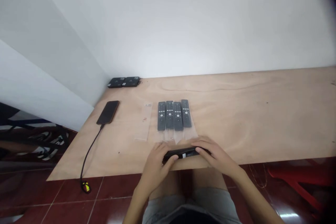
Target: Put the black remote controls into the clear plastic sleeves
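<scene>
Right now, both hands on one black remote (183,153) at near edge of tabletop (262,119), lying sideways, left to right. Left hand (154,164) grip pinched on remote's left end, thumb on top, fingers curled round near side. Right hand (214,155) grip pressed together over remote's right end, fingers draped across top. Remote touching tabletop or lifted slightly: cannot tell.

Just beyond hands, row of four remotes (173,114) laid side by side, buttons up, long axis near to far, each in clear plastic sleeve. Left of row, empty-looking clear sleeve (145,121) flat on wood. Further left, dark phone (108,112) face up, black cable (88,154) running off near edge down to red tiled floor (65,199). Far left corner against white wall (183,24): two small black boxes (124,82) touching each other. Grey shorts (189,206) visible below tabletop edge.
</scene>
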Action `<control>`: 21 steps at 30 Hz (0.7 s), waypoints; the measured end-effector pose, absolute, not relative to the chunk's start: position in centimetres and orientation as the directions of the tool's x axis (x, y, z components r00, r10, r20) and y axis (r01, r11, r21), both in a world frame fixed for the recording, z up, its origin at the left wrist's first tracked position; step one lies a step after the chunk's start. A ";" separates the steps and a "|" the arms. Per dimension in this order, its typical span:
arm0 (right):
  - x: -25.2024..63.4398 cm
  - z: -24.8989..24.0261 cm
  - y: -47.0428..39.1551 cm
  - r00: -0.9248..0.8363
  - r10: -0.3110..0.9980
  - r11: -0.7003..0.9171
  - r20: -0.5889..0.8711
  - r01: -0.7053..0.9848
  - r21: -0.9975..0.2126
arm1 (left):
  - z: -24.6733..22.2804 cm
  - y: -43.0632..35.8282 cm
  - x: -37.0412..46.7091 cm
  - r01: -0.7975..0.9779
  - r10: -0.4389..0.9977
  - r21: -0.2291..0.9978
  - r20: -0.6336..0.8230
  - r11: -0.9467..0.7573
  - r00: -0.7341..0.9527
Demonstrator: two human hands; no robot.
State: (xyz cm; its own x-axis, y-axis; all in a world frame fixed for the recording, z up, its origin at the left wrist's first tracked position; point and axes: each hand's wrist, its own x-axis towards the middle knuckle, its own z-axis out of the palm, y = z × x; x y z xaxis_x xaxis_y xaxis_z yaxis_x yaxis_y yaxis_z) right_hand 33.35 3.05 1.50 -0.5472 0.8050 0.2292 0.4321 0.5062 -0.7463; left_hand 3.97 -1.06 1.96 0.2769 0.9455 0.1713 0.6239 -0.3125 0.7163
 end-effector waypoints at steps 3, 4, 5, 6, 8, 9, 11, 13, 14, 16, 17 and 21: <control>32.8 1.2 2.9 -0.585 0.787 0.537 0.196 0.495 -0.683 | 2.1 -0.7 4.1 0.585 0.955 0.765 0.133 -0.270 0.267; 32.8 1.1 2.8 -0.593 0.783 0.545 0.188 0.507 -0.668 | 2.1 -0.7 4.1 0.584 0.958 0.772 0.116 -0.253 0.262; 32.8 1.0 2.8 -0.597 0.780 0.550 0.187 0.511 -0.661 | 2.2 -0.6 4.1 0.587 0.961 0.775 0.095 -0.235 0.259; 32.8 0.9 2.8 -0.595 0.780 0.551 0.192 0.509 -0.661 | 2.3 -0.6 4.1 0.591 0.963 0.777 0.072 -0.217 0.260; 33.0 0.6 2.8 -0.581 0.789 0.538 0.198 0.499 -0.679 | 2.3 -0.5 4.0 0.597 0.963 0.779 0.031 -0.192 0.269; 33.1 0.5 2.8 -0.570 0.798 0.524 0.196 0.496 -0.692 | 2.3 -0.5 4.0 0.597 0.961 0.780 0.020 -0.187 0.276; 33.3 0.3 2.7 -0.547 0.815 0.497 0.190 0.492 -0.715 | 2.0 -0.5 3.9 0.591 0.967 0.785 0.037 -0.186 0.254; 33.3 0.1 2.7 -0.538 0.818 0.496 0.204 0.478 -0.725 | 1.5 -0.5 4.0 0.602 0.975 0.772 0.100 -0.202 0.199; 33.4 0.0 2.7 -0.540 0.813 0.506 0.217 0.471 -0.723 | 1.3 -0.6 4.1 0.622 0.974 0.751 0.144 -0.224 0.176; 33.3 -0.1 2.7 -0.545 0.803 0.528 0.241 0.464 -0.711 | 1.2 -0.7 4.3 0.681 0.958 0.676 0.233 -0.283 0.168; 33.4 -0.2 2.7 -0.548 0.800 0.535 0.244 0.467 -0.705 | 1.3 -0.8 4.3 0.708 0.948 0.634 0.257 -0.313 0.189; 33.4 -0.4 2.8 -0.554 0.794 0.547 0.251 0.469 -0.694 | 2.2 -0.9 4.2 0.716 0.921 0.582 0.203 -0.386 0.332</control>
